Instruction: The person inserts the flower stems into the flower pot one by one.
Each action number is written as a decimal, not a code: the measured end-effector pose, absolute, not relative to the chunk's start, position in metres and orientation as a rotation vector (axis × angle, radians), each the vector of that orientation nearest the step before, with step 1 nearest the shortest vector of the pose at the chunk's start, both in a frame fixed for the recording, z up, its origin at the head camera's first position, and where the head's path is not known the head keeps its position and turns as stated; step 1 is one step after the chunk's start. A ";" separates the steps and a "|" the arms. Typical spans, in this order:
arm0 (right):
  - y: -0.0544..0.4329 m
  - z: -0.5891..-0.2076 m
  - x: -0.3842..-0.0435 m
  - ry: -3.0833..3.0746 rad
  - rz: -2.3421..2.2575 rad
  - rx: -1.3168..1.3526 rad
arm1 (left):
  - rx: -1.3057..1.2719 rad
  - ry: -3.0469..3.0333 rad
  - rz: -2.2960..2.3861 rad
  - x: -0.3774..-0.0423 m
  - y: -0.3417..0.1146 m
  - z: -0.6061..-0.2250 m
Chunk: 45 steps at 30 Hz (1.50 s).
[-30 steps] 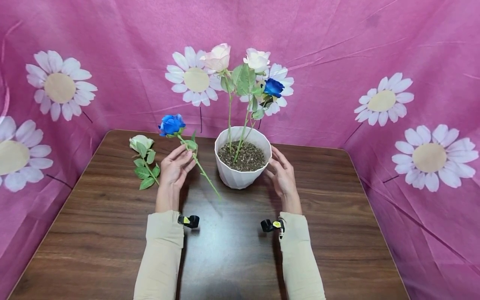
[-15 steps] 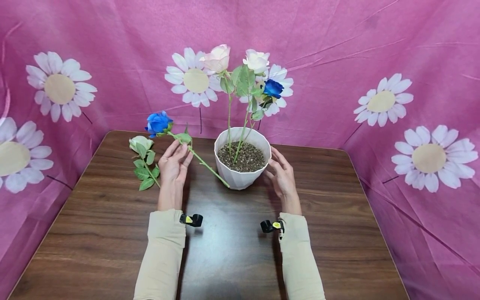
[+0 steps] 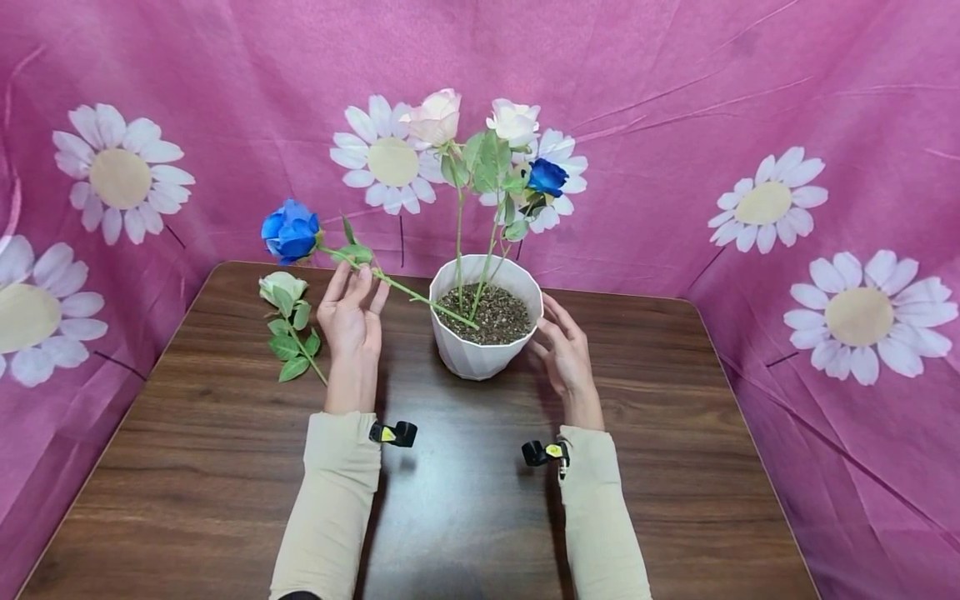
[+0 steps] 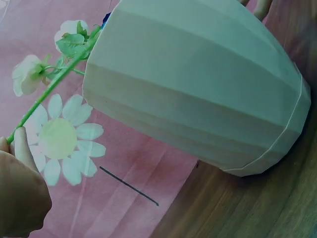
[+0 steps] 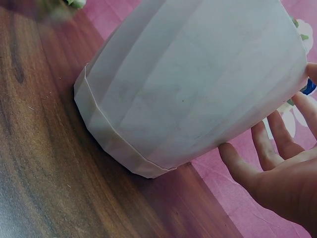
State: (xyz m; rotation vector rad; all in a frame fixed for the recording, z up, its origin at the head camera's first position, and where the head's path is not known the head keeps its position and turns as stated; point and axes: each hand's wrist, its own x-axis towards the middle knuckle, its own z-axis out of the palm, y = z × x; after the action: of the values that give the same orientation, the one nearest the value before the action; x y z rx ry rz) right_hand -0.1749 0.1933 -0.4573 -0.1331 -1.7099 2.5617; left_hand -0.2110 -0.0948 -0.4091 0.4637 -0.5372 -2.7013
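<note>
Moved since half a second ago: the held blue rose (image 3: pixel 291 231), its bloom swung farther left, its stem end shifted from in front of the pot (image 3: pixel 480 360) to over the soil (image 3: pixel 504 315) inside.

Item, far left: one white rose (image 3: pixel 282 287), leafy, lying on the bench (image 3: pixel 465 517), stem towards the person.

Item, next: left grip (image 3: pixel 351 321), clamped on the held blue rose by a fingertip pinch below its leaf. The stem slants low across the pot's left rim. Whether its end touches the soil or hangs just above cannot be told; the wall hides it from the left wrist camera.

Item, centre: the pot, white, faceted, upright on the bench, with three stems standing in the soil: pink rose (image 3: pixel 435 118) at left, pale rose (image 3: pixel 514 122) beside it, planted blue rose (image 3: pixel 547 176) lower at right.

Item, right: right grip (image 3: pixel 564 350), fingers apart and not closed round anything, fingertips against the pot's right side.

Handling note, by judgement: raise the bloom until the stem stands steeper, pinch nearer the cut end so it does not bow, push into bare soil clear of the standing stems, and brace the pot's right side against the thrust.
</note>
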 end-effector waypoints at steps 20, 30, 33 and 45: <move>0.194 -0.463 -0.172 -1.746 2.533 -0.148 | 0.221 -0.915 -2.558 -0.210 -0.066 -0.405; 0.194 -0.461 -0.173 -1.723 2.538 -0.097 | 0.092 -1.121 -2.502 -0.223 -0.046 -0.398; 0.194 -0.460 -0.173 -1.725 2.554 -0.126 | 0.071 -1.187 -2.482 -0.225 -0.039 -0.395; 0.194 -0.460 -0.173 -1.710 2.568 -0.113 | -0.124 -1.497 -2.248 -0.228 -0.023 -0.388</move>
State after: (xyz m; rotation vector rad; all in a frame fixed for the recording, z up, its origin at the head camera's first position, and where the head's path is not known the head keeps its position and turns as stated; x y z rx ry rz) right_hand -0.1733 0.1940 -0.4600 -0.1131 -1.7100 2.5680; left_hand -0.2284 -0.0226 -0.3885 -0.1236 -1.4967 -2.2477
